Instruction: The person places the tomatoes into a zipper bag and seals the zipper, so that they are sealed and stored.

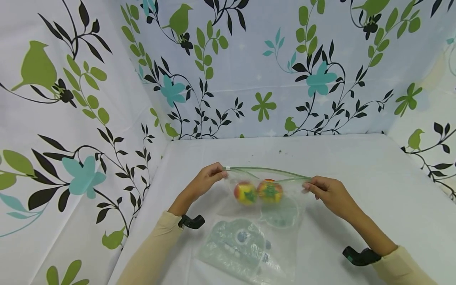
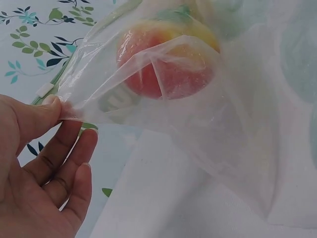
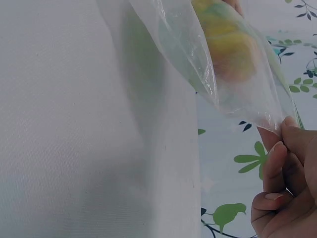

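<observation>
A translucent zip bag (image 1: pixel 281 253) with a green zip edge is stretched between both hands above the white table. My left hand (image 1: pixel 208 178) pinches its left top corner, close to the white slider (image 2: pixel 45 89). The right hand (image 1: pixel 329 194) pinches the opposite top corner between thumb and fingers. Inside the bag, near the top, sit two round red-and-yellow fruits with green leafy tops, one on the left (image 1: pixel 245 192) and one on the right (image 1: pixel 270 191). Pale green printing (image 1: pixel 235 241) covers the bag's lower part, which hangs toward the table's near side.
A white cloth-covered table (image 1: pixel 342 158) lies under the bag. Patterned curtains (image 1: pixel 228 87) with leaves and birds rise behind it and along both sides. Each wrist wears a black band, one on the left (image 1: pixel 192 222) and one on the right (image 1: pixel 361 256).
</observation>
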A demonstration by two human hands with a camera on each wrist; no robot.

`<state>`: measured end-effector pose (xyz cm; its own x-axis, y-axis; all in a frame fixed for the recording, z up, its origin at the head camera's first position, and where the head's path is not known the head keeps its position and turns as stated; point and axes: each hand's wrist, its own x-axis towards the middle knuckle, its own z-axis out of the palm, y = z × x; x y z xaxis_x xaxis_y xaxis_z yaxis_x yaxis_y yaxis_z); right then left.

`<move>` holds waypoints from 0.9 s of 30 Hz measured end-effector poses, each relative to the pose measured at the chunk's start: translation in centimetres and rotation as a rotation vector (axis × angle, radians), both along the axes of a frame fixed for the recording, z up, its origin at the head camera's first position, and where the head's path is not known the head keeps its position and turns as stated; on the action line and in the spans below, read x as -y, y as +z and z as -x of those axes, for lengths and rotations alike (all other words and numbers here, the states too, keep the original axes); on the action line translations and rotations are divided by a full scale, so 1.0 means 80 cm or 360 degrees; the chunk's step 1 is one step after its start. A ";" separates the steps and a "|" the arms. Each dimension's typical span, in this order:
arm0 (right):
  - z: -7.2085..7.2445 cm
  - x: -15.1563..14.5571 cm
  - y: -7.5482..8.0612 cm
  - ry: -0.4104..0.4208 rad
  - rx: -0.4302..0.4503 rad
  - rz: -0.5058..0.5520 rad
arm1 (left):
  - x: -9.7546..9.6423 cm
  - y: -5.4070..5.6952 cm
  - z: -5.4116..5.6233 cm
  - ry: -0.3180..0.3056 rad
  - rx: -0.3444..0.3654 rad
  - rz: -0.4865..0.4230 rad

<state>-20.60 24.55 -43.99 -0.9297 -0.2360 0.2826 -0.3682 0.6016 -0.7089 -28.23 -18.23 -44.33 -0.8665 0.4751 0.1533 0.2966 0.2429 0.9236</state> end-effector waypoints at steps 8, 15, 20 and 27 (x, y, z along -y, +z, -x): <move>0.005 -0.003 -0.004 0.0036 0.0065 0.0061 | 0.004 -0.009 -0.006 0.0083 0.0020 -0.0020; 0.012 -0.003 0.000 0.0021 0.0125 -0.0036 | 0.002 -0.019 -0.009 0.0207 -0.0028 0.0032; 0.017 -0.005 0.000 -0.0004 0.0149 -0.0073 | -0.002 -0.022 -0.010 0.0251 -0.0066 0.0099; 0.025 -0.007 -0.002 0.0012 0.0192 -0.0086 | -0.003 -0.025 -0.014 0.0274 -0.0056 0.0108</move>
<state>-22.58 25.07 -44.18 -0.9544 -0.2549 0.1552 -0.2866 0.6379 -0.7149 -27.13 -17.96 -46.31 -0.9305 0.3305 0.1578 0.2772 0.3541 0.8932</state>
